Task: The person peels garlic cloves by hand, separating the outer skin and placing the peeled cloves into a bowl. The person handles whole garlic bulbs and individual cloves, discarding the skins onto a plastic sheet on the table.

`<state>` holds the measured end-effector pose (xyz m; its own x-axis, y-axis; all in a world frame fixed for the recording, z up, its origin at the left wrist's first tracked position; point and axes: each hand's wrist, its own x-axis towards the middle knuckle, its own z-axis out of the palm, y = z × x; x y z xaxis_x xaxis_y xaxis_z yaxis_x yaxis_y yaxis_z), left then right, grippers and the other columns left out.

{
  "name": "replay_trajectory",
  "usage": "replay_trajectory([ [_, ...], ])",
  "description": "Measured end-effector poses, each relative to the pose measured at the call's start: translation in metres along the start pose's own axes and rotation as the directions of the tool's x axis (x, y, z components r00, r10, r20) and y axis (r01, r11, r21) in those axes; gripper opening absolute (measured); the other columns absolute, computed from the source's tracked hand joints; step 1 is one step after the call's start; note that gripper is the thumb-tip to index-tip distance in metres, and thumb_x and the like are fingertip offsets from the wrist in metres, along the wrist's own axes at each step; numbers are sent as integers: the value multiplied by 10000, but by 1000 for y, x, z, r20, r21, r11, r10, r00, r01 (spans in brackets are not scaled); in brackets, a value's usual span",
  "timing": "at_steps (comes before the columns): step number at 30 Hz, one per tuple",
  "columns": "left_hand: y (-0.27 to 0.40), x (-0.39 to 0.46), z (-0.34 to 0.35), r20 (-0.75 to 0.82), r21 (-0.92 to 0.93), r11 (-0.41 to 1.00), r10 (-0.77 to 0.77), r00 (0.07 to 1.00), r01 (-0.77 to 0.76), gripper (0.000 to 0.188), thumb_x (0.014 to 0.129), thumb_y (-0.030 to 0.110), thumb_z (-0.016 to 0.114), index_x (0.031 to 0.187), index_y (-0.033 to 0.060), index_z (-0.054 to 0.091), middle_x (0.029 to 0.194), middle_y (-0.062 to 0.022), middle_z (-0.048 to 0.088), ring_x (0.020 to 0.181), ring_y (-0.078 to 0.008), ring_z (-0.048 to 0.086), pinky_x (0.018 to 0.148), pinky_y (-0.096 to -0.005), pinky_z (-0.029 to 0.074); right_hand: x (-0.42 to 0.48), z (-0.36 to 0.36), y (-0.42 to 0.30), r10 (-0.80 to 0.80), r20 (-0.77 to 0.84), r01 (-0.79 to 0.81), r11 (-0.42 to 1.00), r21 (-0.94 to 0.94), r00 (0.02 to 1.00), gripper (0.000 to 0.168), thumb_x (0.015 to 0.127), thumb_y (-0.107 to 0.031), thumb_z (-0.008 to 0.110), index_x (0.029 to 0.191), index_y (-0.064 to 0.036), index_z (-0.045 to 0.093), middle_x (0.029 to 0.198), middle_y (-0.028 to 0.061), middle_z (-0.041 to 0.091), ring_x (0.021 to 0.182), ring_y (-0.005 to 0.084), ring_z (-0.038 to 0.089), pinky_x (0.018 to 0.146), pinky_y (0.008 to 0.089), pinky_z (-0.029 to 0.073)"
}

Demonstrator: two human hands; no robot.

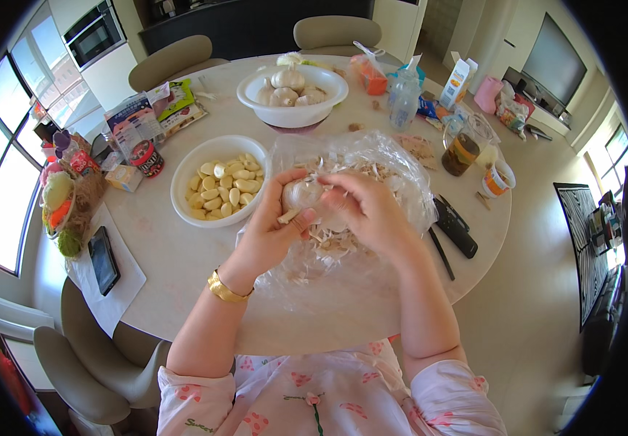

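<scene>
A whole garlic bulb (302,194) with a stub of stem is held in my left hand (263,231), over a clear plastic bag (286,278). My right hand (379,215) grips the bulb's right side with thumb and fingers; its exact hold on the skin is partly hidden. Loose papery garlic skins (335,245) lie heaped on the bag beneath both hands. To the left, peeled cloves (226,188) fill much of a white bowl (180,204). Farther back, several unpeeled bulbs (287,79) rest in another white bowl (292,117).
Black-handled scissors (458,229) and a dark stick (442,253) lie right of the bag. Behind them stand a glass jug (460,152), a plastic bottle (403,101) and a carton (458,82). A phone (104,261) rests on white paper at left, near a red-and-black tub (147,159).
</scene>
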<state>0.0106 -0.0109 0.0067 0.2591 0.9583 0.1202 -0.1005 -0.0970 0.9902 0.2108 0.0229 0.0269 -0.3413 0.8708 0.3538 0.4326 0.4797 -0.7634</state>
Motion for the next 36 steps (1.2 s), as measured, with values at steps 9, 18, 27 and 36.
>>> replay_trajectory([
  [9,-5,3,0,99,165,971,156,983,-171,528,949,27,716,1386,81,425,1202,-59,579,1059,-143,582,877,-297,536,-2,1,-7,188,205,-214,970,112,961,427,895,-352,807,1080,29,748,730,30,699,662,58,581,614,260,481],
  [18,-14,5,-2,56,327,925,186,981,-194,562,873,8,788,1330,75,468,1168,-94,602,1069,-193,592,918,-339,523,0,8,4,49,178,-74,988,132,983,405,908,-370,780,1011,20,749,673,126,668,566,120,537,554,315,457],
  [27,-13,6,-5,114,449,830,313,943,-330,565,833,67,842,1293,74,513,1196,-75,560,1091,-186,558,916,-332,514,-1,3,6,142,250,-184,971,151,958,389,925,-337,771,1170,-35,752,680,66,681,600,82,536,555,299,451],
  [36,-5,2,-6,40,278,918,284,958,-284,629,777,85,895,1289,63,530,1243,-92,530,1119,-208,580,934,-350,520,4,-8,8,319,354,-438,833,337,879,302,986,-329,711,1050,-44,787,670,-7,642,593,73,580,555,246,466],
])
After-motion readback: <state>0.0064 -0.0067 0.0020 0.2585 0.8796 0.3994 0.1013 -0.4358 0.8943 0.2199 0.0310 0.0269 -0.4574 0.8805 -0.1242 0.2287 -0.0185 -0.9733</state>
